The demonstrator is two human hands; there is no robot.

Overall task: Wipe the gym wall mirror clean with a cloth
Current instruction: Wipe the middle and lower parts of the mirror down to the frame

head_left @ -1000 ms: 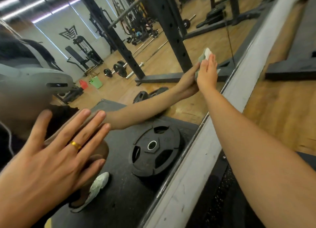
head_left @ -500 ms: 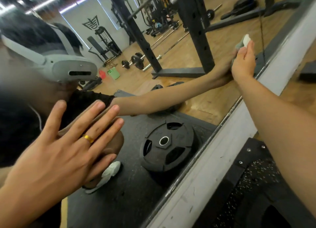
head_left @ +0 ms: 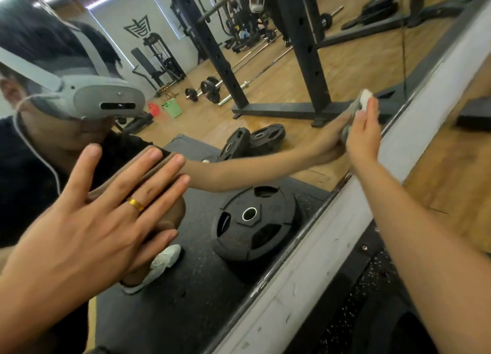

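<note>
Your right hand (head_left: 362, 136) lies flat with its fingers straight and together, pressing the cloth (head_left: 366, 98) against the mirror (head_left: 186, 130) low down, just beside the white ledge (head_left: 332, 247) under the glass. Your left hand (head_left: 87, 221) is spread wide, palm to the glass, well apart from the right and holding nothing.

The cloth looks soft, light and limp, folded into a small pad. It will probably bunch or slip out if you press with the fingertips alone, so keep your whole palm and fingers over it. The glass is stiff, smooth and breakable, so lean on it evenly and don't push hard with the bracing hand.

The pad seems to run lengthwise under your fingers. Its pale end sticks out past the fingertips and points up and away along the mirror's lower edge. How far it reaches under the palm is hidden.
</note>
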